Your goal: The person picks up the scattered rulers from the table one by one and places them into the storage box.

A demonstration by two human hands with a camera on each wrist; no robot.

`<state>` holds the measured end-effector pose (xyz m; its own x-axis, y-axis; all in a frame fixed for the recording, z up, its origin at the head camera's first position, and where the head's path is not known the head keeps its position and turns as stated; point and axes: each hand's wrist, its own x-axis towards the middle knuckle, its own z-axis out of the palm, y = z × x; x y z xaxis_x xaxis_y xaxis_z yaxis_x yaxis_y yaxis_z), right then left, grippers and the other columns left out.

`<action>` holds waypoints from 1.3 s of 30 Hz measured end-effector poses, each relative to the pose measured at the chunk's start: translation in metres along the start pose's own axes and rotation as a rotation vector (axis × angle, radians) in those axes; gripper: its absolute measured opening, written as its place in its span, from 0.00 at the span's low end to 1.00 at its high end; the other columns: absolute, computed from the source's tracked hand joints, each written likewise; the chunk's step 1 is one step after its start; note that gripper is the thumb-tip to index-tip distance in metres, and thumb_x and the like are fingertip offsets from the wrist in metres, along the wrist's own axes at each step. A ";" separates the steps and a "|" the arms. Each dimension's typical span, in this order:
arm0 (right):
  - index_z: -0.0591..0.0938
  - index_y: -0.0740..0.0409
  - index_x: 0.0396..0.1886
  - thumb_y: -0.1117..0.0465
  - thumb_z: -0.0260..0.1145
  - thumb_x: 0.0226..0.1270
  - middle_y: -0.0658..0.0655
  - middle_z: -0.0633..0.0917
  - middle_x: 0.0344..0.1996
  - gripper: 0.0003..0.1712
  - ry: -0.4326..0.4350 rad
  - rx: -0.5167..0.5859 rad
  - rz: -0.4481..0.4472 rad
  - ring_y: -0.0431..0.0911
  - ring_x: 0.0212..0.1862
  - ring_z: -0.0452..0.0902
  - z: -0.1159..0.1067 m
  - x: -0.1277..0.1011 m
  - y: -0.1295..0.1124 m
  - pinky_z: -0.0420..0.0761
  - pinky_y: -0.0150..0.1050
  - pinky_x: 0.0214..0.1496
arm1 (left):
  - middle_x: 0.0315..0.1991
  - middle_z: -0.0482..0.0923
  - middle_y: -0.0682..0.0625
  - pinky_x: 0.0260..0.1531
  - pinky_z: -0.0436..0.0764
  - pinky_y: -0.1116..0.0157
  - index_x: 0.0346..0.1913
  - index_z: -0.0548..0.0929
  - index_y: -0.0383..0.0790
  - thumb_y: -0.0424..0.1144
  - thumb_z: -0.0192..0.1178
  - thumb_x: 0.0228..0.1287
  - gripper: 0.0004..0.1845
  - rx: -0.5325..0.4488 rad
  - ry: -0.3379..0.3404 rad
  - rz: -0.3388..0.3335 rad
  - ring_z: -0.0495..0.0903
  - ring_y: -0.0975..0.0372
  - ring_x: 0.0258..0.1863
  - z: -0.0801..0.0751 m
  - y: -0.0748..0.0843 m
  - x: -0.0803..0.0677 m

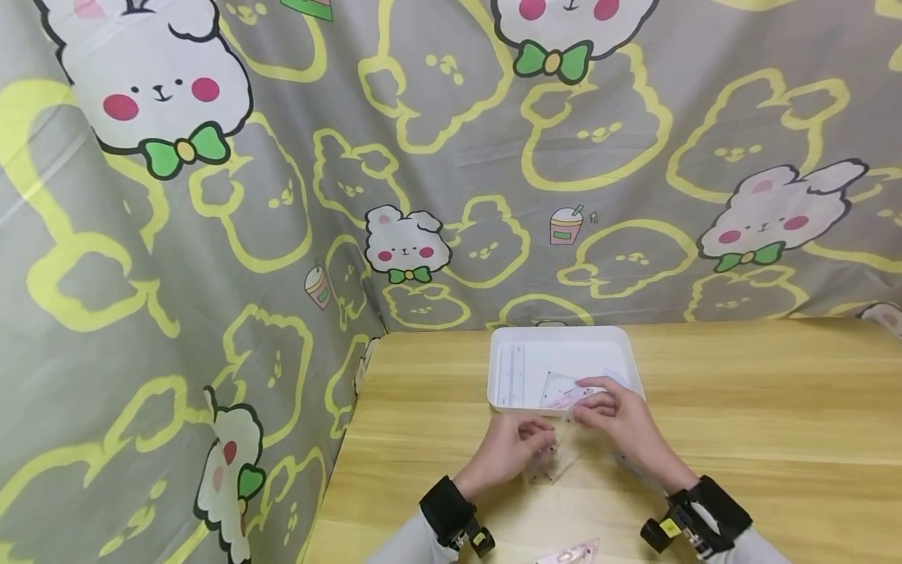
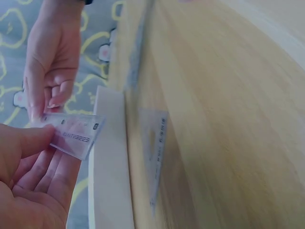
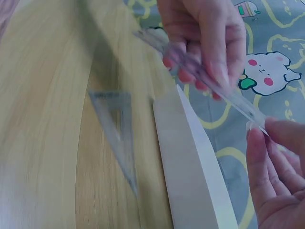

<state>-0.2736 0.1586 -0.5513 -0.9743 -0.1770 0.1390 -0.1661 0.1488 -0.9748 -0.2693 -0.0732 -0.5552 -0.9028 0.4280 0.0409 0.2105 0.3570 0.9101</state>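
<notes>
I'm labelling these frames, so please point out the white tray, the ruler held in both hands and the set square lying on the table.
tray [image 1: 564,338]: head view, bare far wall.
ruler [image 2: 74,133]: left wrist view, printed middle.
set square [image 3: 116,126]: right wrist view, its long edge.

Your clear plastic piece [image 1: 557,450] between both hands is barely visible against the table; its shape can't be told. Print on it [image 2: 76,136] is too blurred to read. Your pink set square [image 1: 571,554] is cut off at the bottom edge. Your right hand [image 1: 620,423] hides part of the tray's [image 1: 564,337] contents.
</notes>
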 end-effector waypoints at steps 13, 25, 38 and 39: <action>0.63 0.72 0.76 0.69 0.70 0.71 0.71 0.89 0.42 0.39 0.032 0.085 0.102 0.43 0.36 0.90 0.029 0.022 0.007 0.88 0.35 0.42 | 0.32 0.91 0.48 0.35 0.87 0.68 0.42 0.90 0.33 0.33 0.64 0.73 0.07 -0.215 0.097 -0.101 0.88 0.67 0.31 -0.007 -0.008 0.028; 0.67 0.76 0.71 0.69 0.69 0.71 0.67 0.90 0.39 0.34 -0.007 -0.021 0.191 0.47 0.33 0.89 0.036 0.059 0.005 0.89 0.37 0.39 | 0.29 0.88 0.48 0.36 0.89 0.56 0.41 0.90 0.30 0.31 0.62 0.74 0.08 -0.170 0.112 -0.188 0.83 0.66 0.25 -0.026 -0.009 0.051; 0.72 0.75 0.66 0.66 0.71 0.70 0.63 0.89 0.35 0.30 -0.026 -0.007 0.314 0.48 0.31 0.88 0.030 0.091 0.012 0.90 0.49 0.38 | 0.27 0.87 0.46 0.30 0.88 0.65 0.38 0.87 0.30 0.26 0.66 0.68 0.02 -0.165 0.190 -0.225 0.89 0.59 0.26 -0.032 -0.014 0.090; 0.73 0.75 0.65 0.67 0.71 0.69 0.63 0.89 0.35 0.29 -0.015 -0.008 0.311 0.49 0.31 0.89 0.028 0.094 0.014 0.90 0.49 0.38 | 0.26 0.87 0.47 0.30 0.88 0.65 0.38 0.87 0.30 0.27 0.66 0.68 0.02 -0.145 0.194 -0.220 0.89 0.59 0.25 -0.032 -0.013 0.093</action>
<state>-0.3630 0.1166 -0.5567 -0.9764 -0.1359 -0.1679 0.1379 0.2059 -0.9688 -0.3678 -0.0646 -0.5504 -0.9784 0.1822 -0.0977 -0.0403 0.2956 0.9545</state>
